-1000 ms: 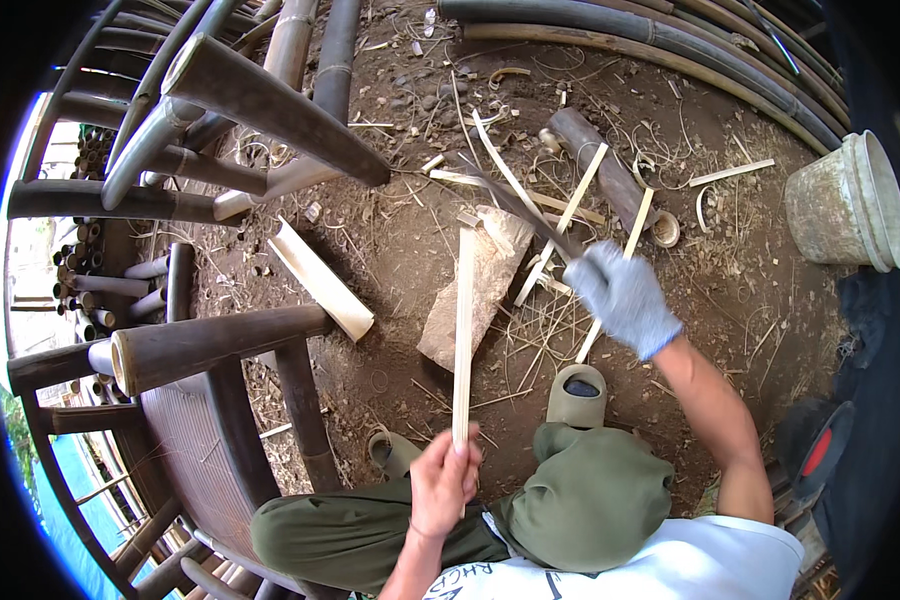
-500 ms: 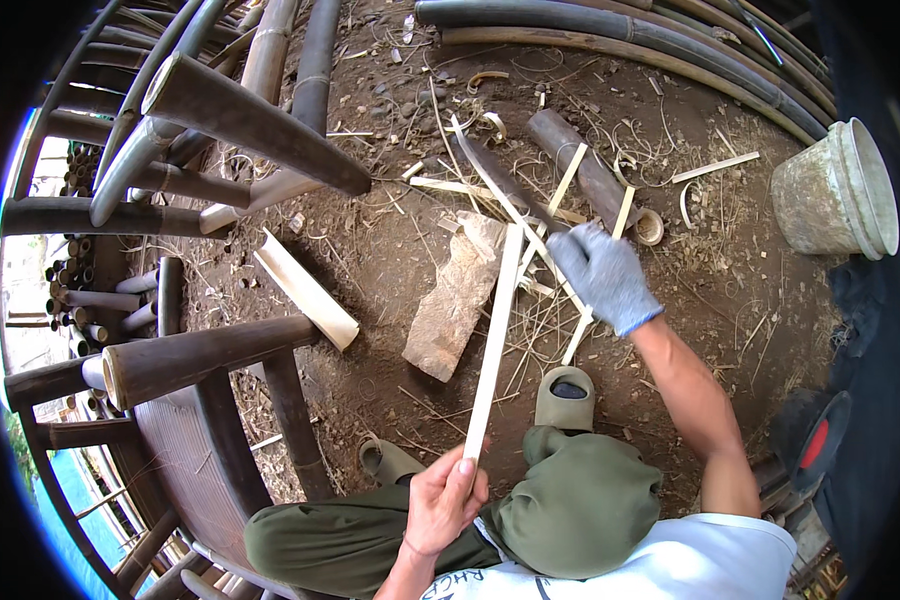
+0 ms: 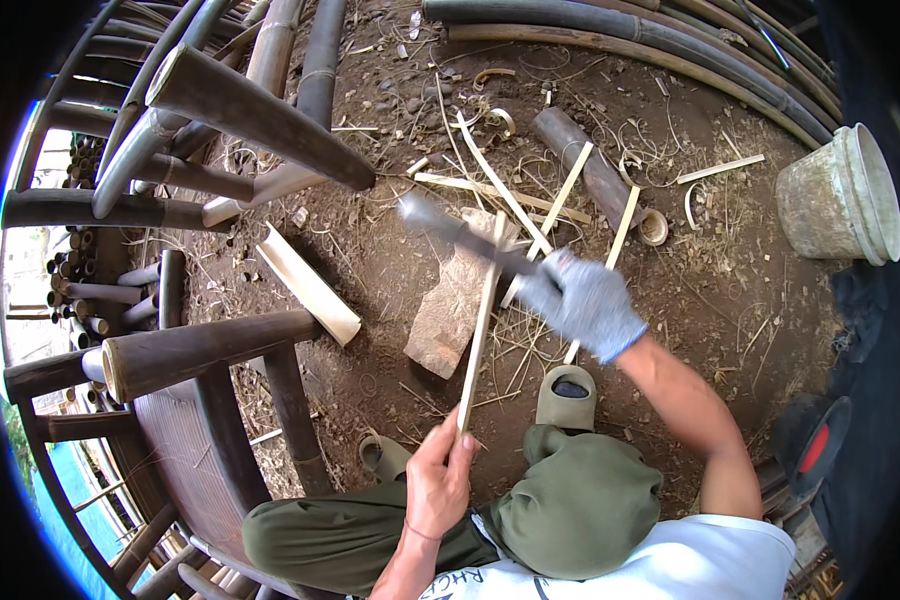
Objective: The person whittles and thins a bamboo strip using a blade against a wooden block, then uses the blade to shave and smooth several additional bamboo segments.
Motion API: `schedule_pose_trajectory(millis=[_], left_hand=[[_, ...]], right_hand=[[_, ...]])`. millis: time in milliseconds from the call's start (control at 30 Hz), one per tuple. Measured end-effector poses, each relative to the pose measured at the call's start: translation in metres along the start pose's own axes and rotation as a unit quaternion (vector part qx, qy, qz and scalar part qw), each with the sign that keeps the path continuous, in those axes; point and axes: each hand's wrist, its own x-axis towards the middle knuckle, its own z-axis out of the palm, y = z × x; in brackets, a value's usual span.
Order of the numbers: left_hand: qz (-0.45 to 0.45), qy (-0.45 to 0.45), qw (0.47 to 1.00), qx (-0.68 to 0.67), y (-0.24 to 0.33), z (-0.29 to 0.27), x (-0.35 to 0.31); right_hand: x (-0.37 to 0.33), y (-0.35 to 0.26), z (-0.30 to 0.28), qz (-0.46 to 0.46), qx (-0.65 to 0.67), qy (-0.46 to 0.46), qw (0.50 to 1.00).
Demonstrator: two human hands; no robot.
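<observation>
My left hand (image 3: 438,484) is bare and closed around the lower end of a pale split bamboo strip (image 3: 477,355), which points away from me. My right hand (image 3: 582,305), in a grey knitted glove, grips a machete (image 3: 462,236). Its dark blade points left, blurred by motion, and crosses the upper part of the strip; whether they touch I cannot tell. Below them on the ground lies a rough wooden block (image 3: 443,322), partly covered by strip and blade. Several more bamboo strips (image 3: 568,187) lie loosely crossed beyond my right hand.
A dark bamboo piece (image 3: 592,165) lies past the strips. At left stand a bamboo frame (image 3: 220,345) and a half-split bamboo length (image 3: 305,285). A dirty white bucket (image 3: 823,203) is at right, with long bamboo poles (image 3: 650,40) at the back. Shavings litter the soil.
The machete has swung left, from beyond the strip to across it, and my right hand moved slightly left and nearer. The strip has turned to show a narrower side.
</observation>
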Motion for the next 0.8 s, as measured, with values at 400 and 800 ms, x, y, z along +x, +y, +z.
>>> schedule_pose_trajectory(millis=[400,800], left_hand=[[0.206,0.176,0.899,-0.345,-0.001,0.033,0.089],[-0.094,-0.208,0.923,-0.311,-0.012,-0.007,0.021]], right_hand=[[-0.028,-0.076,-0.013,0.285,0.575,-0.181,0.745],[0.009,-0.039,-0.004,0.234,0.449,0.007,0.862]])
